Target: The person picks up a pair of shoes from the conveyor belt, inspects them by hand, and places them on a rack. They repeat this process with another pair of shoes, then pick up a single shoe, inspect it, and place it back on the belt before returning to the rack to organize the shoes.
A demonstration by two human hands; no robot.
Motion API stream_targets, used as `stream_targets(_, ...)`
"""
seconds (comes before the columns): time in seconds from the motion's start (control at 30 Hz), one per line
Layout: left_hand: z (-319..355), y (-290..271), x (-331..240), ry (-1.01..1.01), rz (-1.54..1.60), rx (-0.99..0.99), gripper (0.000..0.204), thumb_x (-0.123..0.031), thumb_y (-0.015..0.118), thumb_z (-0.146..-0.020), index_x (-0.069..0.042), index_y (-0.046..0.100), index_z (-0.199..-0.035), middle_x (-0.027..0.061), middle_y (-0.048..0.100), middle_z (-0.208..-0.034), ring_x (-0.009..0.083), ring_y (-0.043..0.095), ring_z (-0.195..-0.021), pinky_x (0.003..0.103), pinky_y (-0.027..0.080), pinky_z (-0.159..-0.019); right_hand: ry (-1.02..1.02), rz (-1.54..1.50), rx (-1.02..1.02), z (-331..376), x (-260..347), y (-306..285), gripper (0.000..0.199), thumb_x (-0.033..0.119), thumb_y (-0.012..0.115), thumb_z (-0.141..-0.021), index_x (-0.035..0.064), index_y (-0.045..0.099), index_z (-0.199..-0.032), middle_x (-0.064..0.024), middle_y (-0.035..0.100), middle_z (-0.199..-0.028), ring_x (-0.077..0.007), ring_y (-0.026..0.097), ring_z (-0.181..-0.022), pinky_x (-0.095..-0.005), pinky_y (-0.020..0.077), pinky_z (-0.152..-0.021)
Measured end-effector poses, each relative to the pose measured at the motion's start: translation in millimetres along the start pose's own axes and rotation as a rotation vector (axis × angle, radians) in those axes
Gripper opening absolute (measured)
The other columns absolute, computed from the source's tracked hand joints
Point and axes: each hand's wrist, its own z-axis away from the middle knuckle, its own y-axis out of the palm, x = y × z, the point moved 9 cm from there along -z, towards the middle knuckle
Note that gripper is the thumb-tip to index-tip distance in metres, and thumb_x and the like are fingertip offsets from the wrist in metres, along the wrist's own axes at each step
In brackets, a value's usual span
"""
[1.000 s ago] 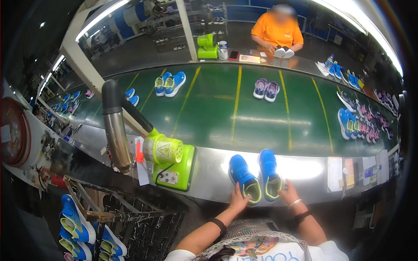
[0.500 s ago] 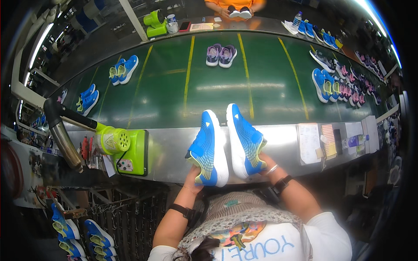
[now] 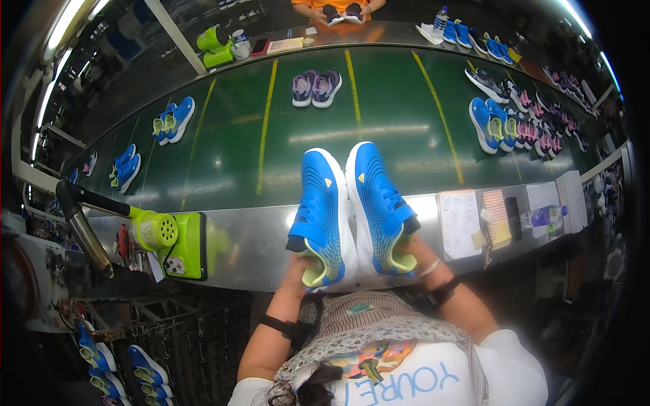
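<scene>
Left shoe [image 3: 318, 213] and right shoe [image 3: 379, 203] in hand

Side by side over the bench [image 3: 237, 254], toes toward the belt [image 3: 227, 162]. The left hand [image 3: 293, 276] and right hand [image 3: 422, 253] each grasp one at the heel, fingers mostly hidden by it.

The left hand [image 3: 296, 272] and right hand [image 3: 421, 256] each hold a blue shoe by the heel, left shoe [image 3: 319, 210] and right shoe [image 3: 380, 206] side by side, toes away from the wearer, white soles turned inward. Beneath is a steel table [image 3: 254, 247] with a green blower [image 3: 188, 245] on the left and papers [image 3: 460, 227] and a bottle [image 3: 547, 216] on the right. Beyond, a green belt [image 3: 223, 169] carries more shoes, among them a purple pair [image 3: 316, 88]; across it, a person in orange [image 3: 305, 12] holds another pair [image 3: 344, 14].
</scene>
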Motion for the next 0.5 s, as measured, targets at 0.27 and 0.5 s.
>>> stream_targets(0.27,-7.1,11.1,-9.2,0.404,-0.751,0.044,0.089,0.012,0.056,-0.061,-0.017,0.02,-0.137,0.0094,0.023,-0.138,0.023,0.028,-0.126,0.036,0.028,-0.1,-0.619,0.966,-0.195,24.2,45.9,16.3,0.083,0.006,0.066,-0.057,0.0131,0.03,-0.132,-0.0174,0.023,-0.131,-0.0317,0.027,-0.123,-0.039,0.0263,-0.101)
stream_targets(0.5,0.8,19.3,-17.1,0.559,-1.102,0.081,0.091,0.009,0.058,-0.055,-0.019,0.025,-0.135,0.0131,0.008,-0.143,0.0277,0.013,-0.132,0.038,0.019,-0.105,-0.68,1.149,-0.287,36.4,50.5,22.5,0.081,0.008,0.065,-0.054,0.0158,0.036,-0.129,-0.0177,0.024,-0.13,-0.0347,0.027,-0.122,-0.041,0.0238,-0.101)
